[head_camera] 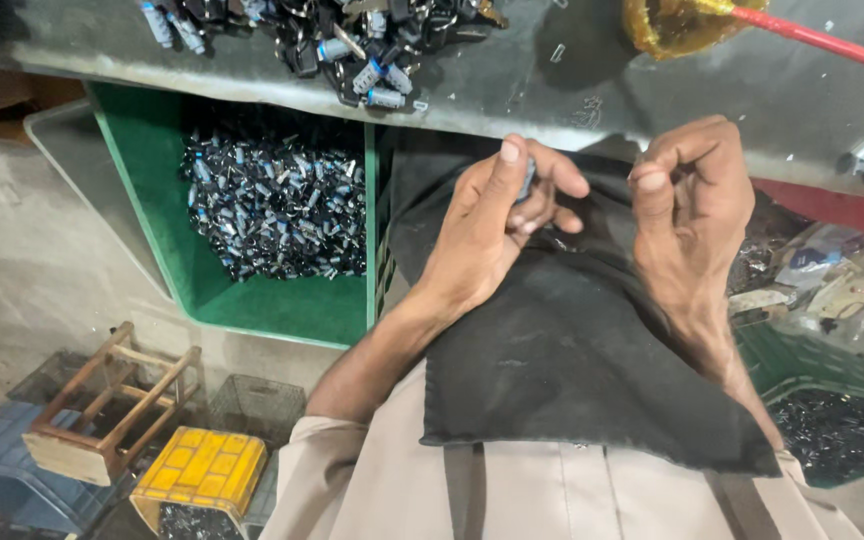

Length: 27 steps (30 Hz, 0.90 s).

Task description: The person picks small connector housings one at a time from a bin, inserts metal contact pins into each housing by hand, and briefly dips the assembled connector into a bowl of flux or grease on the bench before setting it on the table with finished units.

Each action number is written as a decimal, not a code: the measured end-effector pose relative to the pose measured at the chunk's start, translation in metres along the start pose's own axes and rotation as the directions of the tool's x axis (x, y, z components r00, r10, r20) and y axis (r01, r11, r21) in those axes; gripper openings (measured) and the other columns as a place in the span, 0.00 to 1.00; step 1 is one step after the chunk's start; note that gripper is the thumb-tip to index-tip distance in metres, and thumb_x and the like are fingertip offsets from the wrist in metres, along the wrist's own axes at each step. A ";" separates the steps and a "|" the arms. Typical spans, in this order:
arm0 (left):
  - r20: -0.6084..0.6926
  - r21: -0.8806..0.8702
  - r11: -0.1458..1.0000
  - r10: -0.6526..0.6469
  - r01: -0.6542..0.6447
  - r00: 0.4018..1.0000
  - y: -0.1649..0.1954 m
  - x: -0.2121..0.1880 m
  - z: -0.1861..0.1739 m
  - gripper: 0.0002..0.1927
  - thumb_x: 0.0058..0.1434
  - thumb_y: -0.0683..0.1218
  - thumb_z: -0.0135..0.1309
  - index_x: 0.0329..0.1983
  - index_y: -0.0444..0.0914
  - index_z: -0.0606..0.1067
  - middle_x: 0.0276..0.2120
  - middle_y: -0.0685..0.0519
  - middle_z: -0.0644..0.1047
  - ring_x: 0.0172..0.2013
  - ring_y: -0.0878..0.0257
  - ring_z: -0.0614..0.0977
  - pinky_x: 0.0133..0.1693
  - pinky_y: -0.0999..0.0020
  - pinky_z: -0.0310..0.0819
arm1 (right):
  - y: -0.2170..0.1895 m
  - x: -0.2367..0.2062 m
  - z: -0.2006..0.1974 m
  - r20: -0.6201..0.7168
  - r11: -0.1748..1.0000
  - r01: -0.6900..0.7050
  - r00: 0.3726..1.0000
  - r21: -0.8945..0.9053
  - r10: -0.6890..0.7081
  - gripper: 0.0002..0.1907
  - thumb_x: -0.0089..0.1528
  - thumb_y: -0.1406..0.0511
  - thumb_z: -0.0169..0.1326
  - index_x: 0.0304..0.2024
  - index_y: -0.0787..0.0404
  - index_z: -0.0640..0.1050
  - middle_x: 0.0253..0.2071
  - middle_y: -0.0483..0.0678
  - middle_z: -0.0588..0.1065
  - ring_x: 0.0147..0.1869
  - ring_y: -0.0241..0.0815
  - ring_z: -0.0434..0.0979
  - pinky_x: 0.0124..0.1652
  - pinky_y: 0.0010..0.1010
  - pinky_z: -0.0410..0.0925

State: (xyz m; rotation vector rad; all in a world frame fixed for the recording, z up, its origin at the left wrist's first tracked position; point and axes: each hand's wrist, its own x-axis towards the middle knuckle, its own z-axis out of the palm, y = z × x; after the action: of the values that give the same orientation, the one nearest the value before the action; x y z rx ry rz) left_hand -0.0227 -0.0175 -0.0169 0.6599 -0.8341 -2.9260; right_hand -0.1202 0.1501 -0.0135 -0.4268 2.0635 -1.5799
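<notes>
A seated worker bends over a black cloth (572, 350) spread across the lap, at the edge of a grey workbench (552, 90). The left hand (497, 225) pinches a small blue-grey metal part (528, 178) between thumb and curled fingers, just above the cloth's upper edge. The right hand (692, 205) hovers close beside it, fingers bent inward and thumb pressed toward the forefinger; whether it grips anything cannot be told. To the left, a green plastic bin (152, 200) under the bench holds a heap of similar small parts, and more lie piled on the benchtop (352, 40). On the floor below sit a wooden stool (102, 410) tipped on its side and a yellow crate (202, 470).
</notes>
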 end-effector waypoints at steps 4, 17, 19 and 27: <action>-0.065 -0.098 0.984 -0.154 0.148 0.986 -0.002 -0.010 -0.001 0.25 0.80 0.54 0.40 0.71 0.34 0.67 0.32 0.60 0.63 0.37 0.71 0.67 0.55 0.63 0.77 | -0.007 0.005 0.003 0.075 0.996 0.039 0.997 -0.083 -0.033 0.06 0.73 0.74 0.53 0.46 0.66 0.68 0.46 0.45 0.67 0.42 0.31 0.66 0.43 0.20 0.66; -0.080 -0.134 0.988 -0.084 0.072 0.993 -0.021 -0.016 -0.007 0.16 0.76 0.47 0.52 0.63 0.39 0.69 0.41 0.55 0.72 0.35 0.70 0.71 0.39 0.71 0.72 | -0.017 0.002 0.019 0.108 0.980 -0.064 0.993 0.189 0.044 0.08 0.70 0.81 0.58 0.47 0.69 0.74 0.51 0.51 0.70 0.47 0.36 0.79 0.50 0.24 0.76; -0.071 -0.085 0.995 -0.059 0.053 0.996 -0.021 -0.015 -0.008 0.16 0.77 0.47 0.52 0.63 0.38 0.69 0.40 0.55 0.72 0.35 0.70 0.71 0.38 0.71 0.72 | -0.018 0.001 0.018 0.109 0.987 -0.034 0.994 0.155 0.017 0.08 0.70 0.82 0.59 0.46 0.70 0.74 0.51 0.51 0.70 0.49 0.36 0.78 0.52 0.24 0.76; -0.071 -0.090 0.995 -0.058 0.052 0.996 -0.019 -0.016 -0.007 0.17 0.77 0.48 0.51 0.64 0.37 0.69 0.41 0.55 0.72 0.35 0.70 0.71 0.37 0.72 0.72 | -0.013 0.000 0.016 0.118 0.977 -0.032 0.993 0.209 0.007 0.07 0.72 0.81 0.58 0.46 0.70 0.74 0.52 0.50 0.70 0.50 0.36 0.79 0.53 0.24 0.76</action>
State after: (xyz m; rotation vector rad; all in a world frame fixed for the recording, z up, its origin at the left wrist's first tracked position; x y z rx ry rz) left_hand -0.0038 -0.0025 -0.0259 0.7909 -0.6862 -2.9464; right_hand -0.1119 0.1331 -0.0041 -0.4099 1.7860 -1.6984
